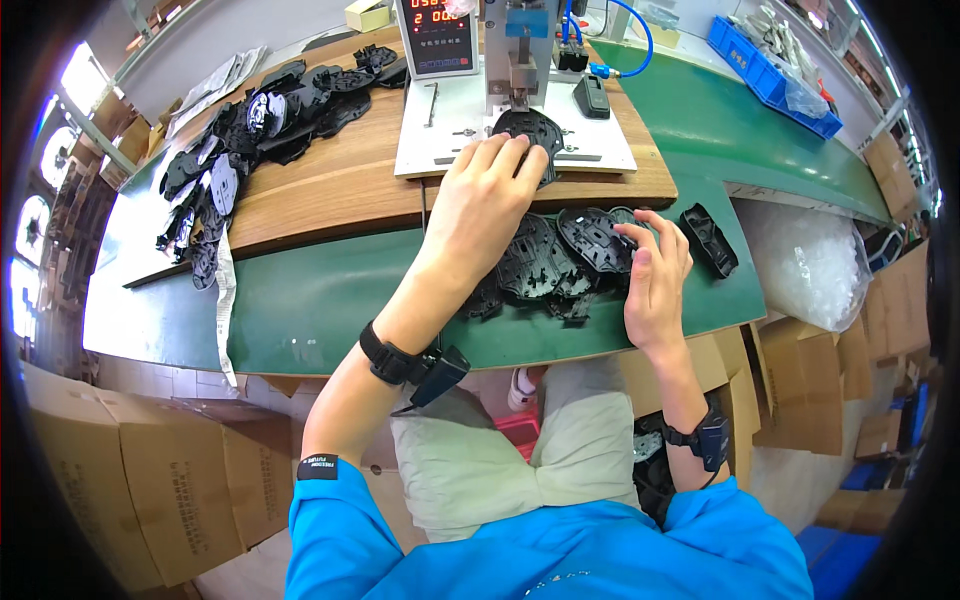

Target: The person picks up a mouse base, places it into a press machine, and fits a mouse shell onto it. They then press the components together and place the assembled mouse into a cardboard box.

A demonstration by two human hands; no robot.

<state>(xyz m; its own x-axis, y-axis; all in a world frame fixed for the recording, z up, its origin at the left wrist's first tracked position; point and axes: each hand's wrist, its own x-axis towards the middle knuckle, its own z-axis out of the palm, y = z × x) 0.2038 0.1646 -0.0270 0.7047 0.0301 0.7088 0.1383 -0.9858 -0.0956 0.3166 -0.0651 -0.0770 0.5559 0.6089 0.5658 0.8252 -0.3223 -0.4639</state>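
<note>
My left hand (490,187) reaches over the white plate of a small bench press, its fingers closed on a black plastic shell (541,131). The shell lies directly under the metal press head (519,88); my fingers hide part of it. Nearer to me, on the green bench, lies a cluster of black plastic shells (530,262) with ribbed insides. At its right end is my right hand (658,275), fingers curved and apart, the fingertips at the edge of a shell (592,238). Whether they touch it is hard to tell. A dark elongated plastic part (709,241) sits right of that hand.
A heap of black plastic parts (290,110) covers the left of the wooden board (330,190). The press has a control box (438,38) with red digits and blue air hoses (640,65). A blue bin (770,75) stands far right; cardboard boxes (180,480) flank the bench.
</note>
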